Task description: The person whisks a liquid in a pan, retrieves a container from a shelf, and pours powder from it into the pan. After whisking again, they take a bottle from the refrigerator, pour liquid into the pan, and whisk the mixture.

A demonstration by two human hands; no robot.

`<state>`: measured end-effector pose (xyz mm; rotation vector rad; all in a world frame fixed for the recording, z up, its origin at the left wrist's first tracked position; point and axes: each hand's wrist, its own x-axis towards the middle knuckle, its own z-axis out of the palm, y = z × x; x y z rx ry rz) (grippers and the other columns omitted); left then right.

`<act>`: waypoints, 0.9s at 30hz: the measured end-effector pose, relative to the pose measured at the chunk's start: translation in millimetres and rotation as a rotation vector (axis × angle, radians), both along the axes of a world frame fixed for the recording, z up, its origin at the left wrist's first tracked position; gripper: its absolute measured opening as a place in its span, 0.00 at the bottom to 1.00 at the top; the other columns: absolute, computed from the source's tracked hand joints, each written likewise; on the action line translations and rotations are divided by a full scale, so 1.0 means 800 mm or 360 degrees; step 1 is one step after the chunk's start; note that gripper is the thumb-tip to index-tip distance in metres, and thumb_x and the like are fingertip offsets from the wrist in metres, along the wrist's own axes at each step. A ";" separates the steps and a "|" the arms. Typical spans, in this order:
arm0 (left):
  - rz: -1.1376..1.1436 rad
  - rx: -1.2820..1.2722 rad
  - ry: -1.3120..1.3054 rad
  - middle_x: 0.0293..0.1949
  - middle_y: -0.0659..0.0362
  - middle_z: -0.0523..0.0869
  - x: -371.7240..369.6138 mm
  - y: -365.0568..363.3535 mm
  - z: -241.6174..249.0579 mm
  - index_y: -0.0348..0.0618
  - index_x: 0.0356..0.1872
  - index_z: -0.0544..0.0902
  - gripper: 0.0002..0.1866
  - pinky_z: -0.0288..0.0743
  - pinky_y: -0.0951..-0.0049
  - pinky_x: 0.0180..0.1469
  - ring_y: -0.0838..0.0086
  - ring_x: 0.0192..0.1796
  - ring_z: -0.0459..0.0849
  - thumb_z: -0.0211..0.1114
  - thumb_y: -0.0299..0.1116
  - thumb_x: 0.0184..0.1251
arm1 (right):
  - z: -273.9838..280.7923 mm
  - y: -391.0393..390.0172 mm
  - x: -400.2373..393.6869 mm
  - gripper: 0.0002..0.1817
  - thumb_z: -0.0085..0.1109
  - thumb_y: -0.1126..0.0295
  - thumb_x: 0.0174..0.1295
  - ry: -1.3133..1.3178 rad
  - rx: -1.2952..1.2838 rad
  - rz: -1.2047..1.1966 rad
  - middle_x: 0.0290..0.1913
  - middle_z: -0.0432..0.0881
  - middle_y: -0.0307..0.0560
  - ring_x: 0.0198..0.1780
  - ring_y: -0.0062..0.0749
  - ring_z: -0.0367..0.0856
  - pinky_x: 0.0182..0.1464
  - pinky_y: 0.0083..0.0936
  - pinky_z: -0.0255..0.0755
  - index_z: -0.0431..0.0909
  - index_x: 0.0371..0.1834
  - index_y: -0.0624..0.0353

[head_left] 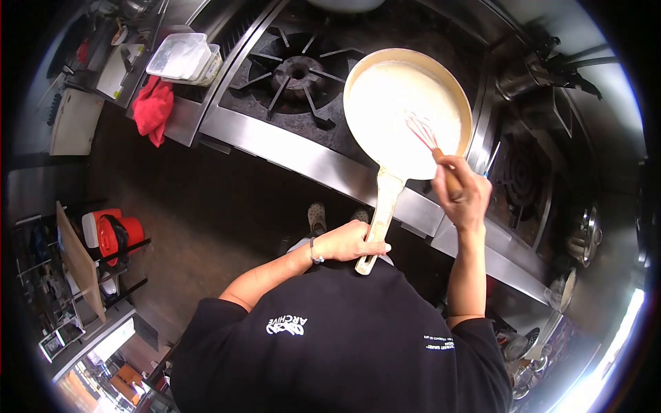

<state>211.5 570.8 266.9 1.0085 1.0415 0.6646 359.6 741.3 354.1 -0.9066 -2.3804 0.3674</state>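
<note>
Your left hand [351, 242] grips the handle of one pan [407, 110], full of pale smooth sauce, and your right hand [460, 193] holds one whisk [428, 141] in it.

Round cream-coated metal pan [407, 110]: glossy white sauce. Red wire whisk [423, 134], wooden grip. Brushed steel stove edge [303, 155]. Red cloth rag [153, 109], 10 o'clock, matt.

The left hand [350, 242] is closing in a full grip, arm bent across the torso. The right hand [460, 193] is reaching forward, forearm extended, fingers curling shut; its thumb position is probably tucked, though partly hidden.
</note>
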 end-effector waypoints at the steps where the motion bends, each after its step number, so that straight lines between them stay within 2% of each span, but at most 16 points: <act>1: 0.0004 -0.0005 0.0000 0.31 0.56 0.86 0.001 -0.002 -0.002 0.36 0.36 0.84 0.20 0.76 0.73 0.43 0.72 0.36 0.84 0.60 0.47 0.65 | 0.008 -0.001 0.008 0.05 0.61 0.73 0.53 -0.0030 -0.0024 -0.0041 0.24 0.82 0.48 0.23 0.35 0.83 0.28 0.25 0.74 0.80 0.33 0.55; 4: 0.0032 -0.0016 -0.0025 0.31 0.57 0.86 0.004 -0.003 -0.006 0.36 0.36 0.84 0.20 0.76 0.73 0.42 0.72 0.36 0.84 0.60 0.47 0.65 | 0.031 -0.024 0.019 0.05 0.58 0.73 0.52 -0.0165 -0.0108 0.0111 0.25 0.82 0.46 0.23 0.35 0.83 0.29 0.25 0.74 0.82 0.32 0.55; 7: 0.0022 -0.0027 -0.0031 0.31 0.57 0.86 0.004 -0.002 -0.007 0.36 0.36 0.84 0.20 0.76 0.73 0.42 0.73 0.36 0.84 0.61 0.47 0.65 | 0.019 -0.029 -0.013 0.13 0.58 0.71 0.54 -0.0274 -0.0138 0.0199 0.30 0.82 0.45 0.30 0.38 0.83 0.32 0.28 0.74 0.82 0.44 0.50; 8: 0.0023 -0.0016 -0.0055 0.31 0.57 0.86 0.004 -0.001 -0.008 0.36 0.36 0.84 0.20 0.76 0.73 0.42 0.73 0.36 0.84 0.61 0.47 0.65 | 0.009 -0.019 -0.023 0.17 0.57 0.69 0.55 -0.0495 -0.0131 0.0101 0.32 0.81 0.44 0.31 0.39 0.81 0.33 0.30 0.74 0.80 0.50 0.46; 9: 0.0021 -0.0002 -0.0073 0.31 0.56 0.86 0.003 -0.001 -0.008 0.36 0.36 0.84 0.20 0.76 0.73 0.42 0.73 0.36 0.84 0.61 0.47 0.65 | -0.009 -0.007 -0.028 0.17 0.56 0.68 0.56 -0.0363 -0.0027 0.0029 0.31 0.80 0.44 0.30 0.40 0.81 0.33 0.32 0.73 0.80 0.51 0.48; 11: -0.0010 -0.0013 -0.0019 0.31 0.56 0.86 -0.001 0.002 -0.004 0.36 0.36 0.83 0.20 0.76 0.73 0.42 0.73 0.36 0.84 0.61 0.48 0.65 | -0.013 0.003 -0.019 0.17 0.56 0.68 0.56 -0.0409 0.0097 -0.0169 0.32 0.81 0.43 0.31 0.39 0.81 0.33 0.31 0.74 0.80 0.50 0.49; 13: -0.0028 -0.0015 0.0028 0.31 0.57 0.86 -0.001 0.001 -0.002 0.36 0.36 0.83 0.20 0.76 0.74 0.43 0.73 0.36 0.84 0.61 0.47 0.65 | 0.004 -0.006 0.002 0.16 0.58 0.67 0.56 -0.0426 0.0100 -0.0124 0.33 0.82 0.41 0.31 0.37 0.82 0.34 0.28 0.75 0.80 0.48 0.51; 16: -0.0009 -0.0062 -0.0037 0.31 0.57 0.86 0.003 0.000 -0.009 0.36 0.36 0.83 0.19 0.76 0.74 0.43 0.74 0.36 0.83 0.61 0.46 0.65 | 0.004 -0.017 0.033 0.12 0.58 0.75 0.56 0.0233 -0.0367 -0.0095 0.38 0.84 0.50 0.36 0.34 0.84 0.41 0.25 0.75 0.81 0.44 0.61; 17: -0.0032 -0.0055 -0.0037 0.31 0.57 0.86 0.003 0.000 -0.009 0.36 0.36 0.83 0.19 0.76 0.74 0.43 0.74 0.36 0.83 0.61 0.46 0.65 | -0.015 -0.012 0.049 0.13 0.56 0.74 0.59 0.0377 -0.0277 -0.0081 0.38 0.84 0.51 0.31 0.27 0.82 0.35 0.20 0.73 0.80 0.46 0.65; 19: -0.0039 -0.0077 0.0013 0.31 0.57 0.85 0.002 0.001 -0.009 0.36 0.35 0.83 0.19 0.76 0.74 0.43 0.75 0.37 0.83 0.61 0.45 0.65 | -0.036 -0.022 0.075 0.15 0.54 0.73 0.62 0.0945 -0.0991 -0.0263 0.39 0.84 0.51 0.26 0.20 0.78 0.30 0.13 0.68 0.77 0.51 0.67; 20: -0.0048 -0.0095 0.0023 0.31 0.58 0.85 0.002 0.000 -0.010 0.36 0.35 0.83 0.19 0.76 0.74 0.43 0.75 0.37 0.83 0.61 0.45 0.65 | -0.055 -0.025 0.089 0.19 0.52 0.69 0.65 0.1112 -0.1044 -0.0240 0.40 0.83 0.53 0.22 0.15 0.73 0.26 0.08 0.63 0.73 0.55 0.68; 21: -0.0064 -0.0093 0.0030 0.31 0.58 0.85 0.002 0.001 -0.010 0.36 0.35 0.83 0.19 0.76 0.74 0.43 0.75 0.37 0.83 0.61 0.45 0.65 | -0.071 -0.028 0.099 0.19 0.52 0.69 0.65 0.1124 -0.1036 -0.0252 0.40 0.83 0.53 0.22 0.15 0.73 0.26 0.08 0.63 0.73 0.55 0.68; 23: -0.0065 -0.0088 -0.0045 0.32 0.57 0.85 0.001 0.001 -0.009 0.36 0.36 0.82 0.18 0.75 0.75 0.44 0.75 0.37 0.83 0.61 0.44 0.66 | -0.100 -0.040 0.115 0.20 0.51 0.66 0.66 0.1398 -0.1366 -0.0473 0.40 0.83 0.53 0.21 0.17 0.74 0.23 0.09 0.64 0.72 0.57 0.67; 24: -0.0082 -0.0080 -0.0035 0.32 0.57 0.85 0.000 0.002 -0.010 0.36 0.36 0.82 0.18 0.75 0.75 0.44 0.75 0.37 0.83 0.61 0.44 0.66 | -0.111 -0.048 0.121 0.21 0.51 0.64 0.66 0.1432 -0.1385 -0.0454 0.42 0.83 0.52 0.20 0.18 0.75 0.21 0.09 0.64 0.71 0.58 0.66; 27: -0.0088 -0.0110 -0.0065 0.33 0.57 0.85 0.001 0.000 -0.009 0.36 0.37 0.82 0.17 0.75 0.74 0.44 0.75 0.38 0.83 0.61 0.44 0.66 | -0.119 -0.073 0.131 0.22 0.50 0.64 0.67 0.1351 -0.1400 -0.0489 0.47 0.81 0.56 0.21 0.21 0.77 0.22 0.10 0.66 0.69 0.60 0.66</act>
